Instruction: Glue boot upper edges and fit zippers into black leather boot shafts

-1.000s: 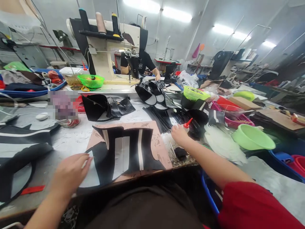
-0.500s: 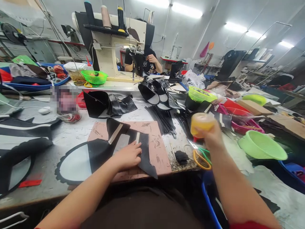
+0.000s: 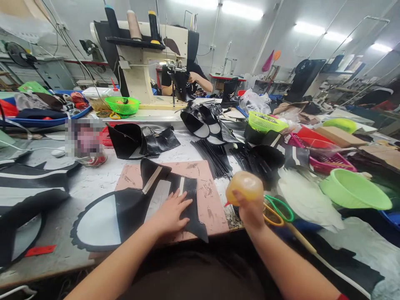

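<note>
My left hand lies flat with fingers spread on a black leather piece, which has pale strips and a whitish rounded section on its left. Under part of that piece is a pinkish board. My right hand is wrapped round a squeeze bottle of yellowish glue-like liquid, tilted so its red tip points down and left, above the board's right edge. Scissors with green and orange handles lie just right of that hand, partly hidden behind it.
Black leather boot parts and a bundle of black strips lie behind the board. A sewing machine stands beyond, with a person working behind it. Green baskets are at the right, more leather pieces at the left.
My right hand has brought the bottle left and lower, toward the board. My left hand's fingers have spread wider on the leather piece. The scissors now show more to the right.
</note>
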A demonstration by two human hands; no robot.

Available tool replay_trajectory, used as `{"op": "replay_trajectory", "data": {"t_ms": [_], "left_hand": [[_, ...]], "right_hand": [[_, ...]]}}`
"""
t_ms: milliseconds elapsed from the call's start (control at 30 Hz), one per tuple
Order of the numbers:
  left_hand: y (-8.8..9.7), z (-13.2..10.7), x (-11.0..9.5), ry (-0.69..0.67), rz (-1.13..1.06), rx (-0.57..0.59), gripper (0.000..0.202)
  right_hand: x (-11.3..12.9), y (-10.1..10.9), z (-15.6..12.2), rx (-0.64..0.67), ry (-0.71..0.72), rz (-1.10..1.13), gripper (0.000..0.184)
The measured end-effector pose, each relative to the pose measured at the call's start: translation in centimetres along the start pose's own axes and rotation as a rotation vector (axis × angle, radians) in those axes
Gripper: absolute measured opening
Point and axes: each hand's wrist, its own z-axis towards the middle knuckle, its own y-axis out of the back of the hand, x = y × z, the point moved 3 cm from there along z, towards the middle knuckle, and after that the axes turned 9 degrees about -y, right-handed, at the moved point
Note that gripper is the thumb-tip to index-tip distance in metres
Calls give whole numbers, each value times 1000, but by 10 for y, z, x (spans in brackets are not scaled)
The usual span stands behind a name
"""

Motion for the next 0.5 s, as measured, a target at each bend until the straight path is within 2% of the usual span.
{"op": "replay_trajectory", "data": {"t_ms": [100,200,300,400,500], "left_hand": [[2,4,4,-28,-2,24,59],[2,9,8,-49,1,45,62],[2,12,11,-60,16,58,65],[5,14,11,-62,35,59,70],[11,16,10,-76,49,95,70]], "right_hand": [[17,-8,0,-35,114,66,65],[16,-15,22,-54,78,154,65],[-16,-23,40,-27,-166,222,64],[-54,-28,40,-11,-466,290,62],[-72,-30,34,5,-569,316,59]]}}
